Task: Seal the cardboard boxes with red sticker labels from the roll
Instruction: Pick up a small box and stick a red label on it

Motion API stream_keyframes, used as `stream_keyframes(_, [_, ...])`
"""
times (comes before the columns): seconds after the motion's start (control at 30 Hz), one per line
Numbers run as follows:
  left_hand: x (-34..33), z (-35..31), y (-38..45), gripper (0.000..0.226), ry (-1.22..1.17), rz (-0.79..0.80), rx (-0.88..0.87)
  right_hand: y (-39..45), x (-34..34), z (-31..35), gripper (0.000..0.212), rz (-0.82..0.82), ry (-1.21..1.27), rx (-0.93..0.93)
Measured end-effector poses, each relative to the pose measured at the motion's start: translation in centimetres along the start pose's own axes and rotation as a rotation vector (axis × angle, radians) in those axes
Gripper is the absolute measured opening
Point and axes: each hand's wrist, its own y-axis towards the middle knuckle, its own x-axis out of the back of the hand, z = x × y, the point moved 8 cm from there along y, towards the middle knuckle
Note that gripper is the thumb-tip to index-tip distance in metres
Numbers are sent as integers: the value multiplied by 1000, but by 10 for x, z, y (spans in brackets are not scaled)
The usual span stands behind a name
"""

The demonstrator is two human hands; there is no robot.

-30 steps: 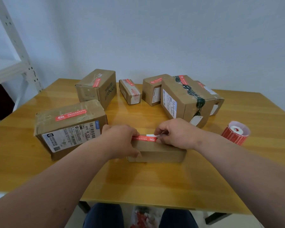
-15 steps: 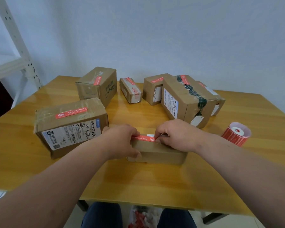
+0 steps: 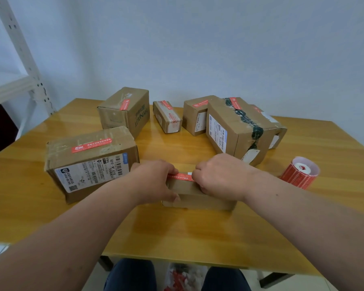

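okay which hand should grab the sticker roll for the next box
Right. The sticker roll lies on the table's right side, just beyond the right hand; the left hand would have to cross over the small box.

Readable print on the boxes

The tall cardboard box (image 3: 125,111) at the back left carries "HYNAUT" printed sideways on its side face. The white shipping label (image 3: 90,175) on the front of the large box (image 3: 88,158) at the left shows a barcode and a code that reads roughly "501E- W7 A21B"; its smaller print is too fine to read. The red sticker labels, the sticker roll (image 3: 298,174) and the other shipping labels bear white or dark characters that cannot be made out.
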Motion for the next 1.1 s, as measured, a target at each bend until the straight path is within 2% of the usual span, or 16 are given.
stream_keyframes(0.43, [0,0,-1,74,9,4,-4,3,2,-8,20,-10,69,-45])
stream_keyframes(0.63, [-1,3,-2,75,-38,-22,2,1,6,-17,15,-84,176,-120])
stream_keyframes(0.8, [-1,4,-2,75,-62,-24,-1,-8,1,-26,29,-81,346,-205])
stream_keyframes(1.1, [-2,3,-3,77,-80,-32,-3,-6,-4,-28,23,-109,341,-208])
